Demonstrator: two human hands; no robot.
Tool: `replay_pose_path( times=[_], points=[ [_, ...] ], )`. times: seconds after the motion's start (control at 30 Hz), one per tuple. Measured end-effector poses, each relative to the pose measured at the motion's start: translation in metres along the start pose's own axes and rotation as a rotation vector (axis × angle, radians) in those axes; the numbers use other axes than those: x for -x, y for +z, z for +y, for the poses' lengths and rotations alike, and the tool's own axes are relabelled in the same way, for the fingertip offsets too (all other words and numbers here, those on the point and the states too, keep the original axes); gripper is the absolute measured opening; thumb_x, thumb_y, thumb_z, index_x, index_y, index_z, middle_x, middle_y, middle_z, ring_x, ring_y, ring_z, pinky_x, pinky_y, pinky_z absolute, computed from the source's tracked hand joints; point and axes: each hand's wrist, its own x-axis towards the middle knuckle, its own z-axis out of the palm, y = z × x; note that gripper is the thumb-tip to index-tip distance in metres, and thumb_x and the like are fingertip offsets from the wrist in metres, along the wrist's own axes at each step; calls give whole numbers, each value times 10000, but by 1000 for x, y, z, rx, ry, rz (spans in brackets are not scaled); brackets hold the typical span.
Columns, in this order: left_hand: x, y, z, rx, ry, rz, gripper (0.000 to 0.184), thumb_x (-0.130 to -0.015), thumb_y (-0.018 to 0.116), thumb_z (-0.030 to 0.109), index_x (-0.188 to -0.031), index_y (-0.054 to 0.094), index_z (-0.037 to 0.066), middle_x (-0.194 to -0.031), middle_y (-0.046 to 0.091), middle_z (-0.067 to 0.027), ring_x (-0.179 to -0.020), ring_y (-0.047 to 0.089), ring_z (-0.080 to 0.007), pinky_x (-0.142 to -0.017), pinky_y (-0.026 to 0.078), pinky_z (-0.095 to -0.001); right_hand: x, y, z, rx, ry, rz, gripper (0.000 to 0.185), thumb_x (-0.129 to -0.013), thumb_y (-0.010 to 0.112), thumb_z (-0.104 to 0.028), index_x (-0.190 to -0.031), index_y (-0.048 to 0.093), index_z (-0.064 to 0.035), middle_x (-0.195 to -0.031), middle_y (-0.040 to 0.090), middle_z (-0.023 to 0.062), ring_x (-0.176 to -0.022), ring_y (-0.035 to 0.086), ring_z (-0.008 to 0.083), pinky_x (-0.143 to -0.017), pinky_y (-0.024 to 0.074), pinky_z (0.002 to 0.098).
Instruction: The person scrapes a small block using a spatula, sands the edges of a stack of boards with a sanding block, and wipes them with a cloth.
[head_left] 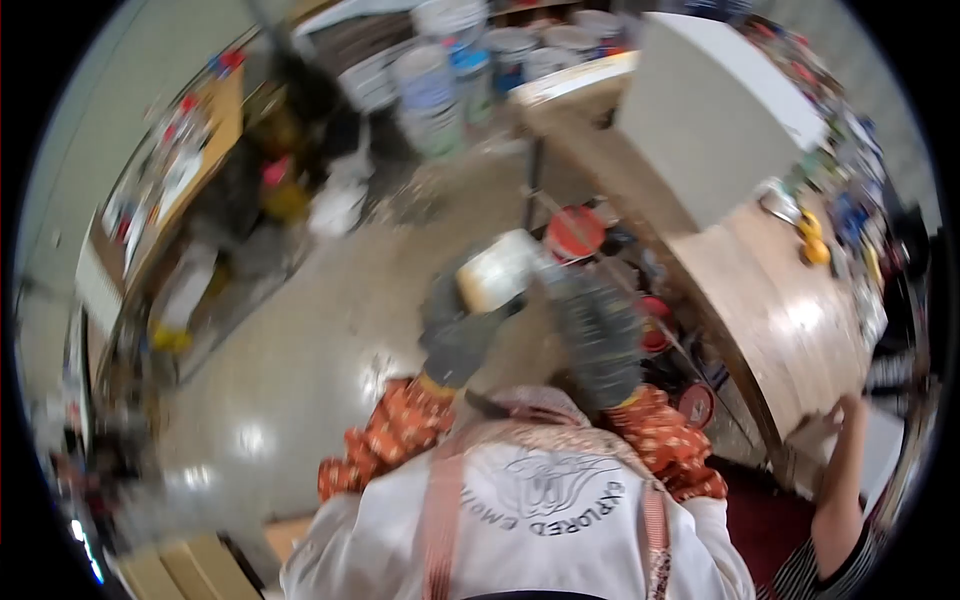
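My left hand (455, 325), in a dark grey work glove, is closed around a white block-like thing (498, 270) with a tan, yellowish lower side. Motion blur hides its exact kind. Just to the right of it, my right hand (600, 335), gloved the same way, has its fingertips by the block's right edge. The blur smears those fingers, so I cannot tell if they touch the block or grip anything. Orange patterned sleeve covers reach both wrists.
A wooden workbench (790, 310) curves along the right, with a large white panel box (715, 110) and small clutter on it. Red-lidded buckets (575, 233) stand beneath. White buckets (425, 85) line the back. Another person's arm (845, 490) rests at the lower right. A cluttered shelf (215, 120) stands left.
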Motion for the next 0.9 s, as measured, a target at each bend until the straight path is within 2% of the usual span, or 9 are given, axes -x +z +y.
replay_pose_path(
  times=[0.07, 0.2, 0.4, 0.53, 0.63, 0.73, 0.8, 0.83, 0.9],
  points=[
    [0, -7, -5, 30, 40, -24, 623, -689, 691, -133, -1245, 480, 52, -1190, 534, -90, -1042, 562, -215, -821, 553, -328, 19, 24, 10, 656, 63, 230, 267, -945, 520, -231, -1066, 622, -16, -849, 619, 90, -731, 594, 140, -611, 493, 267],
    [0, -24, -27, -51, 58, 68, 595, -660, 651, -150, -1213, 513, 18, -1158, 559, -75, -1022, 554, -195, -918, 447, -319, -10, -6, 8, -325, -523, -187, 375, -855, 475, -185, -1198, 556, -56, -734, 556, 98, -604, 553, 228, -510, 433, 366],
    [-7, -21, -25, -145, -131, -2, 609, -633, 686, -160, -1190, 509, 11, -1138, 561, -88, -1040, 556, -202, -916, 465, -332, -2, -31, 11, -131, -487, -117, 395, -884, 443, -155, -1271, 510, -105, -661, 527, 98, -518, 513, 249, -478, 421, 398],
    [-7, 13, -24, -35, -206, -191, 554, -642, 708, -121, -1146, 529, 21, -1077, 584, -68, -976, 566, -175, -862, 474, -301, -1, -52, 34, -475, 169, -427, 330, -908, 548, -335, -1071, 670, -76, -853, 671, 83, -713, 629, 166, -611, 507, 309],
    [3, 62, -6, 20, -310, -345, 571, -614, 746, -116, -1127, 535, 21, -1058, 590, -66, -955, 570, -169, -837, 490, -316, 0, -90, 58, -467, 190, -177, 306, -909, 560, -331, -1056, 681, -90, -921, 691, 94, -762, 643, 177, -652, 517, 287],
    [15, 79, -35, 127, -360, -415, 614, -573, 765, -124, -1126, 537, 16, -1041, 598, -77, -934, 584, -185, -791, 521, -338, 31, -94, 96, -1230, 223, 175, 267, -926, 525, -222, -1124, 604, -60, -730, 611, 98, -536, 556, 166, -484, 453, 334],
    [23, 89, -47, 93, -381, -528, 636, -563, 768, -125, -1139, 531, 5, -1056, 599, -92, -936, 594, -209, -756, 544, -351, 31, -156, 94, -888, 889, -268, 309, -892, 605, -272, -1110, 649, -57, -1021, 679, 123, -858, 639, 156, -749, 513, 300],
    [27, 96, -47, 129, -456, -572, 683, -562, 770, -128, -1179, 510, 9, -1068, 601, -108, -939, 602, -228, -752, 549, -358, 30, -172, 93, -795, 973, -312, 339, -895, 601, -286, -1131, 636, -46, -1051, 673, 111, -924, 624, 163, -817, 503, 309],
    [33, 116, -48, 139, -469, -628, 708, -565, 769, -128, -1202, 494, 17, -1090, 594, -113, -953, 599, -230, -766, 546, -360, 43, -173, 96, -884, 894, -159, 301, -925, 561, -274, -1093, 637, -36, -877, 649, 75, -711, 569, 116, -636, 468, 269]
  ],
)
